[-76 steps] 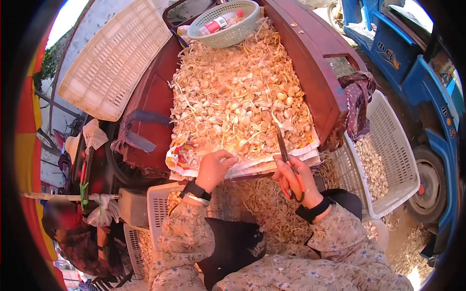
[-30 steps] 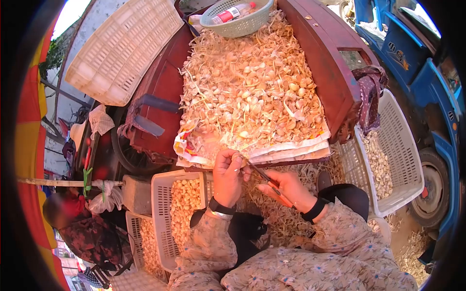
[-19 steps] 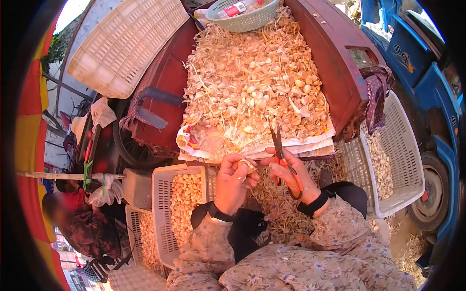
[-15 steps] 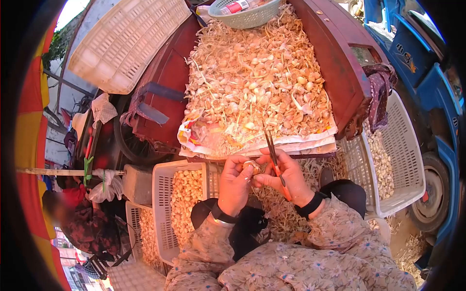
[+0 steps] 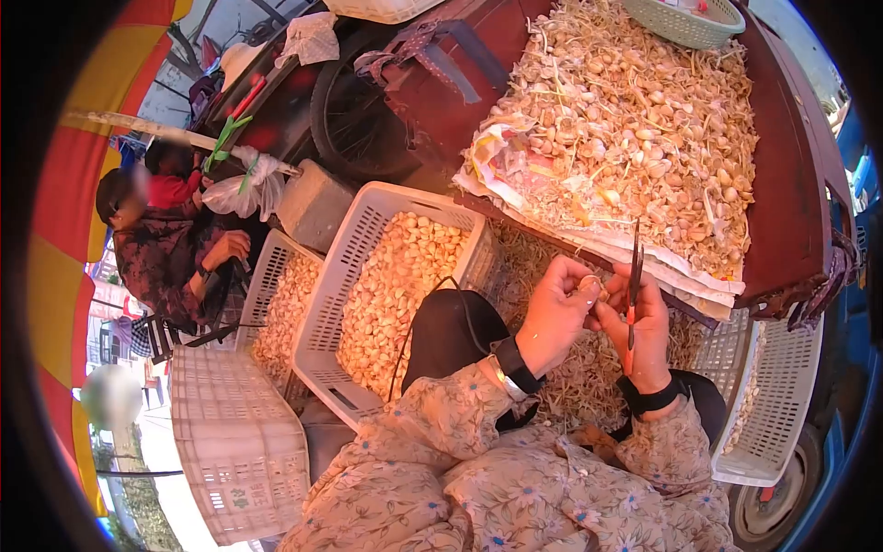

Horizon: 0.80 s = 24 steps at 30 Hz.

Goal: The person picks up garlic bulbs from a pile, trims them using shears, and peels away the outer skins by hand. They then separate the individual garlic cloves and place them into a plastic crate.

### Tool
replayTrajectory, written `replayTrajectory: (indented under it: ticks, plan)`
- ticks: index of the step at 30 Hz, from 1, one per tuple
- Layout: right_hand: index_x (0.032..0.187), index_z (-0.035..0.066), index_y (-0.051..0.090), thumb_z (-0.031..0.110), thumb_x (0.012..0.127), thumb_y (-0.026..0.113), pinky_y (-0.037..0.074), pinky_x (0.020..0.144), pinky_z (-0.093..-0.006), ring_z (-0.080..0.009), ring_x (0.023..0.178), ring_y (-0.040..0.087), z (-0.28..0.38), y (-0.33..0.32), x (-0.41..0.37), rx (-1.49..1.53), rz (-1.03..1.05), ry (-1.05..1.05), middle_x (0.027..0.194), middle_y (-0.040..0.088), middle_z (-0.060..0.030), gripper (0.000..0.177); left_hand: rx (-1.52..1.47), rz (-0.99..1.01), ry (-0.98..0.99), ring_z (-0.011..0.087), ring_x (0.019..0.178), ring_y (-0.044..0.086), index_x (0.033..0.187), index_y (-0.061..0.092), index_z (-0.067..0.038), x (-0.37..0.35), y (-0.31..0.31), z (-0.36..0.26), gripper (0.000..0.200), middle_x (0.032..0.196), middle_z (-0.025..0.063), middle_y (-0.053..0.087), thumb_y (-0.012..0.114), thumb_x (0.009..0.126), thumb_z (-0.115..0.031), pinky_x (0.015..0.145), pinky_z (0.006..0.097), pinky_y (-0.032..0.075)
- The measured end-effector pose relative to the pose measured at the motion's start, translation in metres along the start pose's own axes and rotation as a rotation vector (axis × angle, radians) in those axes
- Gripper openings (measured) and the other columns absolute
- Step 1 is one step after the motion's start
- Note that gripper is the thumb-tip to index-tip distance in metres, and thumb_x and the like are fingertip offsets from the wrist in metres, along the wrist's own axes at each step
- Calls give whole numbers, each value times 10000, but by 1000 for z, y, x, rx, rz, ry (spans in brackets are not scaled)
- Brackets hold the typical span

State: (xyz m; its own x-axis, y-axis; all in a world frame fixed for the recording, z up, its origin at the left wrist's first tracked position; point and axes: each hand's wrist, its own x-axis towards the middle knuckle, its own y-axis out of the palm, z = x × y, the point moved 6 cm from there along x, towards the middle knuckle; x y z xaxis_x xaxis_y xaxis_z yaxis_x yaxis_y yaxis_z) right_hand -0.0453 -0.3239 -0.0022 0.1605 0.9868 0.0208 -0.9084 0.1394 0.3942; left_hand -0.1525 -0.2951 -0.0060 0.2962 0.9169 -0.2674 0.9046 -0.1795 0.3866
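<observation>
My left hand (image 5: 557, 311) is closed, with a garlic clove (image 5: 590, 283) pinched between its thumb and fingertips. Close beside it, my right hand (image 5: 647, 327) grips a pair of scissors (image 5: 636, 262), dark blades pointing up and a red handle along the palm. The right thumb and fingertips meet the left ones at the clove. Just beyond both hands, a heap of garlic cloves and papery skins (image 5: 644, 138) covers the reddish-brown cart (image 5: 800, 156), with a white sheet (image 5: 681, 281) under its front edge.
A white plastic crate (image 5: 317, 336) of cloves stands left of my knee, with a smaller crate (image 5: 267, 262) beyond it. Another crate (image 5: 782, 405) is at the right. A green basket (image 5: 685, 28) sits on the heap. A person (image 5: 166, 253) sits at the left.
The view has swung left, so the cart and both hands appear farther right and the left-hand crates show more fully. My hands keep hold of the clove and scissors.
</observation>
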Motion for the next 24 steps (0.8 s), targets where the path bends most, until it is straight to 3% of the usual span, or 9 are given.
replayTrajectory:
  ticks: [8,11,13,15,16,18,20,23,24]
  plan:
    - [1108,39,499,-122,737,579,437,697,-213,-68,766,487,-7,28,-4,-165,151,-48,902,529,-15,412,-159,-173,24,84,612,514,926,440,-83,-5,-27,0,100,770,14,528,520,870,-101,514,206,425]
    - [1150,45,482,-84,744,604,424,704,-203,-77,793,501,0,24,5,8,72,-75,951,555,-39,443,-203,-160,75,112,602,525,937,453,-89,-3,-53,-37,129,757,18,537,546,862,-138,518,213,402]
    - [1162,41,470,-65,754,607,420,707,-192,-69,796,498,6,4,14,52,4,-88,960,559,-37,443,20,-202,210,93,546,484,926,473,-84,-7,-88,-83,134,724,18,513,572,837,-100,481,205,375]
    - [1162,40,469,-60,767,599,416,697,-183,-55,785,500,14,-12,15,72,-112,-80,940,563,-21,428,615,-367,262,68,556,469,934,491,-66,-11,-150,-116,172,699,14,509,558,786,-9,480,198,376]
    - [1162,41,470,-58,769,599,416,697,-181,-53,786,505,18,-22,17,96,-145,-99,930,565,-16,426,898,-457,122,84,608,501,933,535,-42,-14,-191,-124,198,732,18,536,581,744,-2,526,212,416]
    - [1147,37,477,-51,776,597,416,693,-179,-51,776,511,25,-38,16,140,-219,-121,885,562,-5,400,1822,-324,140,224,735,584,849,620,-29,-21,-258,-131,171,790,105,595,659,687,-67,655,283,464]
    - [1133,35,483,-32,783,598,414,694,-177,-46,764,509,27,-50,15,132,-309,-128,859,559,2,374,2037,-337,305,169,656,554,798,623,-16,-18,-260,-138,91,782,106,592,638,740,-84,611,264,452]
    - [1112,30,492,-5,793,600,404,668,-169,-37,730,496,28,-62,19,38,-367,-124,822,552,13,339,1500,-293,477,239,635,582,800,619,-7,46,-172,-129,121,717,116,603,641,741,-111,598,299,451]
    - [1107,28,495,1,794,601,399,658,-167,-35,720,489,26,-65,21,22,-372,-130,813,550,15,331,1390,-219,529,183,563,557,797,606,4,67,-125,-121,113,643,94,584,612,774,-106,555,287,434]
